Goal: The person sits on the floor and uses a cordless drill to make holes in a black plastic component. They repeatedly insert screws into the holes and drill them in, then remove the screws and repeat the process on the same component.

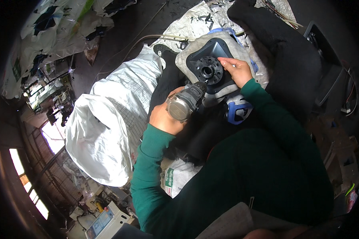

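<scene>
My left hand (162, 118) is wrapped round a grey and black power drill (182, 104). The drill's black chuck end reaches to the lower left of a black round part with a ring of holes and an open centre (208, 72). That part sits on a dark grey moulded housing (218, 47), which lies on a light grey pad (182, 63) between my legs. Over the right rim of the round part, my right hand (240, 73) pinches thumb and fingertips together. Whatever they hold is too small to make out.
A large white woven sack (97, 139) lies open-mouthed on the left. Beside my right thigh is a blue and grey object (238, 109). A dark bin (327, 67) stands at the right. Black scraps lie on a pale sheet (187, 22) ahead; a thin hose (147, 36) crosses the floor.
</scene>
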Motion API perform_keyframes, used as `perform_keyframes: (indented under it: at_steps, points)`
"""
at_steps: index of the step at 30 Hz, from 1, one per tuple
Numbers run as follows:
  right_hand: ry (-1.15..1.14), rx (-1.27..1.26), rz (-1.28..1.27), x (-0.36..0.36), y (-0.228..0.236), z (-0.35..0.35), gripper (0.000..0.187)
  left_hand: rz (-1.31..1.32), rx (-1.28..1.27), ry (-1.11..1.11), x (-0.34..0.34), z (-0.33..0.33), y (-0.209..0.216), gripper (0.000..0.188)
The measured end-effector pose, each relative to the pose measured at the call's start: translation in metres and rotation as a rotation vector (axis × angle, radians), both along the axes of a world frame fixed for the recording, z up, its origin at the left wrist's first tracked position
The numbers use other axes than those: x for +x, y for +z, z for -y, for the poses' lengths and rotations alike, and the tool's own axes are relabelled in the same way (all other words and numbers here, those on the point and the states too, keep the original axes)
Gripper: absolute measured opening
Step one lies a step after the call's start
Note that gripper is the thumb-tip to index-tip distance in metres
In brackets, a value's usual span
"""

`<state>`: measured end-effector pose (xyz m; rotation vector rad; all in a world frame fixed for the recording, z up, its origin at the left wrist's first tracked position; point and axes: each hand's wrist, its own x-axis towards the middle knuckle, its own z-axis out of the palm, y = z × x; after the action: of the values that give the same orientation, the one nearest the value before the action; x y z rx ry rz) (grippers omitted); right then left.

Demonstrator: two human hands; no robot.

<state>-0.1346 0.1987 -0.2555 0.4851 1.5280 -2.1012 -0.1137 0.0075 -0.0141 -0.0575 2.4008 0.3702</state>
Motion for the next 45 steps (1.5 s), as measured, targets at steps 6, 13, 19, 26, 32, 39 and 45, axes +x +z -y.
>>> perform_keyframes:
  at_steps: [6,13,19,26,32,39,45]
  points:
    - [0.009,0.210,-0.233,-0.002,-0.006,0.003,0.027,-0.100,0.081,-0.106,-0.009,0.002,-0.013,0.057]
    - [0.094,0.354,-0.210,-0.005,0.004,0.006,0.027,-0.053,0.061,-0.168,-0.003,0.004,-0.033,0.043]
    - [0.053,0.376,-0.280,-0.004,0.003,0.008,0.025,-0.033,0.120,-0.189,-0.008,0.010,-0.037,0.043]
    - [0.047,0.460,-0.449,-0.002,-0.005,0.007,0.026,-0.324,0.291,-0.139,0.013,-0.001,-0.018,0.045]
    - [-0.047,-0.296,0.283,0.009,0.003,-0.036,0.029,-0.419,0.382,-0.023,0.065,-0.006,0.003,0.053]
    - [-0.025,-0.862,0.458,0.038,0.042,-0.055,0.027,-0.476,0.421,0.013,0.094,-0.024,-0.015,0.062]
    - [-0.027,-1.057,0.430,0.036,0.052,-0.047,0.011,-0.486,0.314,-0.097,0.091,-0.026,-0.022,0.054]
